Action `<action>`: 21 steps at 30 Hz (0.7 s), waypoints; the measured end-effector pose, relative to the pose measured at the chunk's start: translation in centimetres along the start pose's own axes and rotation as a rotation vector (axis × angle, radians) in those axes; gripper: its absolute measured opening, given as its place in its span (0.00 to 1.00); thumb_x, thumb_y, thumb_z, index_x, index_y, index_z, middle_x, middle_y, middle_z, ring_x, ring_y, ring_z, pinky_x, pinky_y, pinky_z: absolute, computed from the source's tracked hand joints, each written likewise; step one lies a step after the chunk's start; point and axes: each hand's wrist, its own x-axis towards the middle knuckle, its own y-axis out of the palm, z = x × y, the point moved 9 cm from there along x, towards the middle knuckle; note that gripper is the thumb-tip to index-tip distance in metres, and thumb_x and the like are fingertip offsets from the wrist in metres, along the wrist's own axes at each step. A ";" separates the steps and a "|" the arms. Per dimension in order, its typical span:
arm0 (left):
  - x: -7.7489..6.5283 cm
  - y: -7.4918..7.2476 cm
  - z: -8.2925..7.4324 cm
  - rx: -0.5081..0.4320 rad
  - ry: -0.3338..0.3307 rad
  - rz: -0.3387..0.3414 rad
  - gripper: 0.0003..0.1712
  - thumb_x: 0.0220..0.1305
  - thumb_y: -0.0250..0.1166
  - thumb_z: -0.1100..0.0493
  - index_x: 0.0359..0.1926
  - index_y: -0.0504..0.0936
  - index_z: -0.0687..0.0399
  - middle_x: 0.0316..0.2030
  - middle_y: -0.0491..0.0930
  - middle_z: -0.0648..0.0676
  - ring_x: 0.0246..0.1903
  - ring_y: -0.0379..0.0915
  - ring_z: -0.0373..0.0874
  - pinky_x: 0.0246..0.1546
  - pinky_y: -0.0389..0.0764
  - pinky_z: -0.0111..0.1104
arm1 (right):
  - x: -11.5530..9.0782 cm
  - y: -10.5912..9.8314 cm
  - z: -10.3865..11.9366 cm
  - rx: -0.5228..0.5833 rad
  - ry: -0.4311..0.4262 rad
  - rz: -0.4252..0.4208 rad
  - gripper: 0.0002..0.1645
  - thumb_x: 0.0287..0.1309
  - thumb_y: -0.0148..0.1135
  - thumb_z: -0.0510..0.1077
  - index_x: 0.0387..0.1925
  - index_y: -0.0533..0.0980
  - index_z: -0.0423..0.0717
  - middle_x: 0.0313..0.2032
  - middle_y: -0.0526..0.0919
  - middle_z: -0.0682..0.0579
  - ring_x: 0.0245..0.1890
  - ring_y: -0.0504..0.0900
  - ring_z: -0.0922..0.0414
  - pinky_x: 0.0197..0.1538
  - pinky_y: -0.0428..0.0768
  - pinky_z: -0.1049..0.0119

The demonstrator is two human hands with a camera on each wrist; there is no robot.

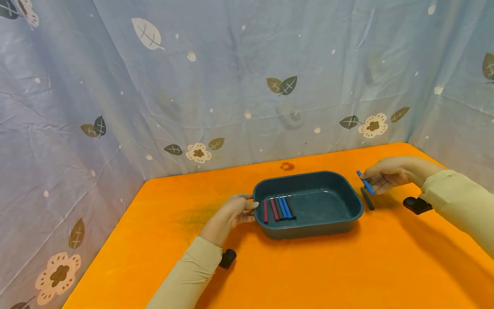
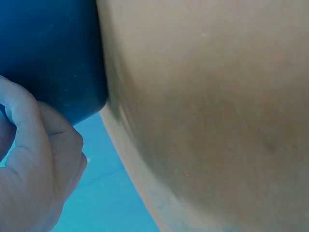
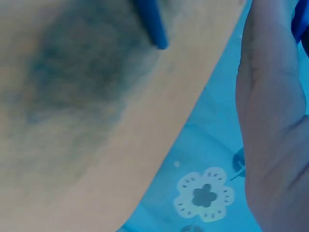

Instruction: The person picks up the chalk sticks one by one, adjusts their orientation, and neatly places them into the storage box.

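Observation:
A dark rectangular tray (image 1: 318, 227) sits on the orange table. My left hand (image 1: 235, 211) grips its left rim, thumb over the edge; the left wrist view shows curled fingers against the tray's wall (image 2: 63, 58). Inside, at the left end, several short sticks lie side by side: maroon sticks (image 1: 265, 211), blue sticks (image 1: 286, 208) and dark ones. Right of the tray, my right hand (image 1: 387, 174) pinches a blue stick (image 1: 369, 187) above the table. Beneath it a dark stick (image 1: 368, 198) lies near the tray's right side. Their exact material cannot be told.
The orange table (image 1: 162, 240) meets a patterned curtain (image 1: 239, 86) at the back and sides. A reddish stain (image 1: 287, 166) marks the table behind the tray. Black wrist devices (image 1: 227, 259) hang below both forearms.

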 end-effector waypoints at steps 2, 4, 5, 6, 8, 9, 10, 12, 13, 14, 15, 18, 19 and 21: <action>0.1 0.0 0.1 -0.005 -0.002 -0.002 0.30 0.70 0.56 0.70 0.70 0.61 0.67 0.29 0.72 0.57 0.23 0.66 0.43 0.22 0.76 0.27 | 0.0 0.3 0.7 0.002 -0.004 0.000 0.17 0.72 0.45 0.40 0.33 0.79 0.42 0.29 0.84 0.50 0.30 0.84 0.58 0.43 0.83 0.64; 0.1 0.0 0.1 -0.009 -0.004 -0.003 0.29 0.69 0.56 0.70 0.70 0.62 0.67 0.28 0.72 0.57 0.23 0.66 0.43 0.22 0.76 0.27 | 0.0 0.5 1.4 0.005 -0.010 0.001 0.16 0.72 0.45 0.40 0.33 0.79 0.42 0.29 0.84 0.50 0.31 0.84 0.57 0.44 0.83 0.64; 0.1 0.0 0.1 -0.009 -0.005 -0.003 0.29 0.69 0.56 0.70 0.70 0.62 0.67 0.28 0.72 0.57 0.23 0.66 0.43 0.22 0.76 0.26 | 0.1 0.7 1.8 0.008 -0.013 0.000 0.16 0.72 0.46 0.40 0.32 0.78 0.43 0.29 0.84 0.50 0.31 0.84 0.57 0.45 0.83 0.63; 0.1 0.1 0.1 -0.011 -0.006 -0.003 0.29 0.69 0.56 0.70 0.70 0.62 0.67 0.28 0.72 0.57 0.22 0.66 0.43 0.21 0.76 0.26 | 0.1 0.9 2.1 0.010 -0.016 0.000 0.16 0.72 0.46 0.40 0.32 0.78 0.43 0.29 0.83 0.51 0.31 0.84 0.57 0.45 0.82 0.63; 0.1 0.0 0.1 -0.012 -0.007 -0.002 0.30 0.69 0.56 0.70 0.70 0.61 0.67 0.28 0.72 0.57 0.22 0.66 0.43 0.21 0.76 0.26 | 0.1 1.3 2.9 0.004 -0.024 0.005 0.16 0.72 0.46 0.40 0.31 0.78 0.44 0.29 0.83 0.51 0.31 0.84 0.57 0.46 0.82 0.63; 0.1 0.0 0.1 -0.012 -0.007 -0.002 0.30 0.69 0.56 0.70 0.70 0.61 0.67 0.28 0.72 0.57 0.22 0.66 0.43 0.21 0.76 0.26 | 0.1 1.5 3.2 0.003 -0.028 0.006 0.15 0.72 0.46 0.40 0.31 0.77 0.43 0.29 0.83 0.51 0.31 0.84 0.57 0.46 0.82 0.63; 0.1 0.0 0.1 -0.012 -0.006 -0.002 0.30 0.70 0.56 0.70 0.70 0.61 0.67 0.28 0.72 0.57 0.22 0.66 0.43 0.21 0.76 0.26 | 0.2 1.7 3.5 -0.001 -0.032 0.007 0.15 0.72 0.46 0.40 0.31 0.77 0.43 0.28 0.83 0.51 0.31 0.84 0.58 0.45 0.82 0.63; 0.0 0.0 0.1 -0.013 -0.007 -0.004 0.30 0.70 0.56 0.70 0.70 0.61 0.66 0.28 0.72 0.57 0.22 0.66 0.43 0.21 0.76 0.26 | 0.3 2.2 4.1 -0.004 -0.038 0.008 0.15 0.71 0.47 0.40 0.31 0.77 0.43 0.28 0.83 0.51 0.30 0.84 0.58 0.44 0.83 0.64; 0.0 0.0 0.1 -0.012 -0.007 -0.006 0.30 0.70 0.56 0.70 0.70 0.61 0.66 0.28 0.72 0.57 0.22 0.66 0.43 0.21 0.76 0.26 | 0.4 2.4 4.3 -0.006 -0.042 0.010 0.14 0.71 0.47 0.40 0.31 0.77 0.43 0.28 0.83 0.51 0.30 0.84 0.58 0.44 0.83 0.65; 0.0 0.0 0.1 -0.011 -0.008 -0.007 0.30 0.70 0.56 0.70 0.70 0.61 0.66 0.28 0.72 0.57 0.22 0.66 0.43 0.21 0.76 0.26 | 0.5 2.6 4.5 -0.007 -0.043 0.009 0.14 0.71 0.47 0.39 0.31 0.77 0.43 0.27 0.83 0.51 0.29 0.83 0.58 0.43 0.83 0.65; 0.0 0.0 0.1 -0.010 -0.008 -0.008 0.30 0.70 0.56 0.70 0.70 0.61 0.66 0.28 0.71 0.57 0.23 0.65 0.43 0.21 0.76 0.26 | 0.7 2.8 4.6 -0.005 -0.044 0.009 0.14 0.71 0.47 0.39 0.31 0.77 0.43 0.28 0.83 0.51 0.30 0.83 0.59 0.43 0.83 0.65; -0.1 -0.1 0.1 -0.010 -0.006 -0.010 0.30 0.69 0.56 0.69 0.70 0.62 0.66 0.29 0.71 0.58 0.23 0.65 0.43 0.21 0.76 0.26 | 1.0 3.4 5.1 -0.006 -0.056 0.011 0.14 0.71 0.47 0.40 0.31 0.77 0.44 0.28 0.82 0.51 0.29 0.83 0.58 0.43 0.83 0.65; -0.1 -0.1 0.1 -0.011 -0.004 -0.010 0.30 0.69 0.56 0.69 0.70 0.62 0.66 0.29 0.71 0.58 0.23 0.65 0.44 0.21 0.76 0.26 | 1.1 3.6 5.3 -0.009 -0.062 0.017 0.14 0.72 0.47 0.40 0.32 0.77 0.44 0.28 0.82 0.51 0.29 0.83 0.58 0.43 0.83 0.65; -0.1 -0.1 0.1 -0.016 -0.003 -0.010 0.30 0.69 0.57 0.69 0.70 0.62 0.66 0.29 0.72 0.58 0.23 0.65 0.44 0.21 0.76 0.26 | 1.3 3.9 5.7 -0.010 -0.073 0.021 0.14 0.72 0.46 0.41 0.32 0.76 0.45 0.28 0.82 0.52 0.30 0.83 0.58 0.43 0.83 0.65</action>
